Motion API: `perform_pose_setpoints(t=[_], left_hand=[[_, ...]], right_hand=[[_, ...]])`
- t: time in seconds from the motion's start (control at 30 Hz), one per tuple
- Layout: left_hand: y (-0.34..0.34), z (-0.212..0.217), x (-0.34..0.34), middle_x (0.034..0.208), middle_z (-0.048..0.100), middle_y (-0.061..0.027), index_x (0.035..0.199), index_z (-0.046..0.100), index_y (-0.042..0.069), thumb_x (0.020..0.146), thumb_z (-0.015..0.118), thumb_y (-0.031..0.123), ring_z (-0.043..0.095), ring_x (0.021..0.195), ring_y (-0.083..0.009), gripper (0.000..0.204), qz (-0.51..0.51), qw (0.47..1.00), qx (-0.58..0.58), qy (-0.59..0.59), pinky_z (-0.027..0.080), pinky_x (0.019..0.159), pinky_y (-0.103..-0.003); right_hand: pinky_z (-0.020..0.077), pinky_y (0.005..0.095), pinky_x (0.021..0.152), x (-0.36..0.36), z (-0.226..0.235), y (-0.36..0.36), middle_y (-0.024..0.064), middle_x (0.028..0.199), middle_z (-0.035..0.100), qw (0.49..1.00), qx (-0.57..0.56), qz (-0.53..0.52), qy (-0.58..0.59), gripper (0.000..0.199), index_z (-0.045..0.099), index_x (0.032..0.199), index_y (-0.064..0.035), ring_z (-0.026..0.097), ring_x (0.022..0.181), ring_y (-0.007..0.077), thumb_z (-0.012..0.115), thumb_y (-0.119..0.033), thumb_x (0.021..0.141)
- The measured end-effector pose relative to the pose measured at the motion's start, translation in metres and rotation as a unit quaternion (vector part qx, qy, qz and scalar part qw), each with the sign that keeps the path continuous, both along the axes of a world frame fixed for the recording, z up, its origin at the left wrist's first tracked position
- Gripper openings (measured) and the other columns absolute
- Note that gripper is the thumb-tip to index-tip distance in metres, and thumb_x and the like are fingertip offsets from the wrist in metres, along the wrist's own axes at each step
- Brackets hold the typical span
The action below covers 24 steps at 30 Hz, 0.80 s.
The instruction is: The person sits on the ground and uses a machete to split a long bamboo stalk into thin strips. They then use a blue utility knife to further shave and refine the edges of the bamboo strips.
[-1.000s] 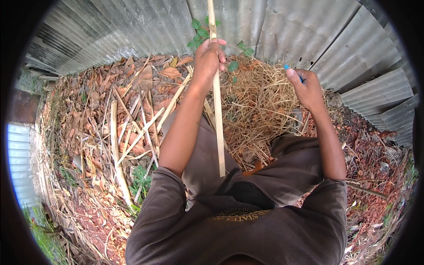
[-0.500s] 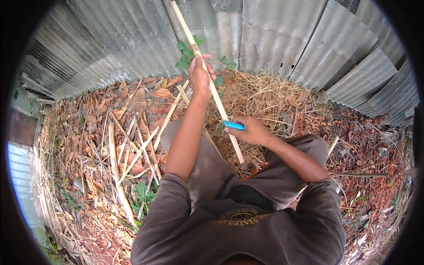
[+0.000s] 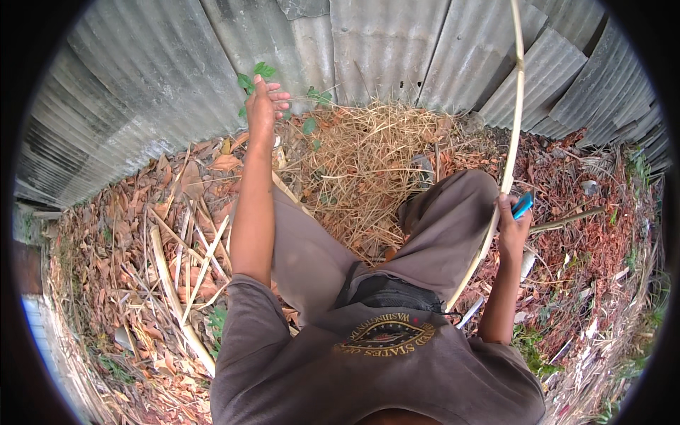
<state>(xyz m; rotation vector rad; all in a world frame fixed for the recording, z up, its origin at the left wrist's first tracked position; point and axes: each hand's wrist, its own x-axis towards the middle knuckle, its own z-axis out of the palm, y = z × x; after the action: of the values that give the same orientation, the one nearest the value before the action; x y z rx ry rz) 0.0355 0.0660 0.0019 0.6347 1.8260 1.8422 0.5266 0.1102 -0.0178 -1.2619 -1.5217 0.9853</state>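
A long, pale bamboo strip [image 3: 516,120] stands on my right, bending gently from the top edge of the view down past my knee. My right hand [image 3: 511,225] is closed around its lower part. The same hand also grips a small blue utility knife [image 3: 523,205], whose blade I cannot make out. Out in front on the left, my left hand [image 3: 265,103] is raised with its fingers apart and nothing in it. Green leaves of a small plant [image 3: 263,69] show just behind that hand.
A corrugated metal fence [image 3: 382,57] runs across the front. Dry straw [image 3: 361,163] lies between my legs and the fence. Split bamboo pieces [image 3: 170,283] rest on brown leaves at left. A stick [image 3: 567,219] lies at right, near my right hand.
My left hand has let go of the bamboo strip. The strip has swung to the right and is now in my right hand, along with the knife. The view has shifted right.
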Motion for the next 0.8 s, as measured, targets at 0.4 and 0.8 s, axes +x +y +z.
perform_pose_setpoints(t=[0.4, 0.8], left_hand=[[-0.066, -0.061, -0.053, 0.089, 0.067, -0.0199, 0.106, 0.059, 0.005, 0.085, 0.056, 0.033, 0.066, 0.082, -0.0377, 0.035, -0.122, 0.648, -0.408, 0.631, 0.052, 0.073, -0.048], [-0.188, -0.228, -0.044, 0.108, 0.066, -0.0191, 0.112, 0.064, 0.005, 0.079, 0.061, 0.035, 0.064, 0.102, -0.0323, 0.044, 0.027, 0.708, -0.664, 0.241, 0.051, 0.085, -0.042]], right_hand=[[0.0312, 0.0284, 0.046, 0.326, -0.037, -0.103, 0.0032, 0.058, 0.051, 0.805, 0.041, -0.59, 0.039, 0.041, 0.066, 0.086, 0.0037, 0.04, 0.049, 0.0096, 0.066, -0.038, 0.087], [0.0504, 0.0398, 0.064, 0.322, -0.303, -0.256, 0.0203, 0.089, 0.063, 0.648, -0.287, -0.687, 0.16, 0.052, 0.057, 0.106, 0.0067, 0.061, 0.073, 0.0294, 0.071, -0.033, 0.077]])
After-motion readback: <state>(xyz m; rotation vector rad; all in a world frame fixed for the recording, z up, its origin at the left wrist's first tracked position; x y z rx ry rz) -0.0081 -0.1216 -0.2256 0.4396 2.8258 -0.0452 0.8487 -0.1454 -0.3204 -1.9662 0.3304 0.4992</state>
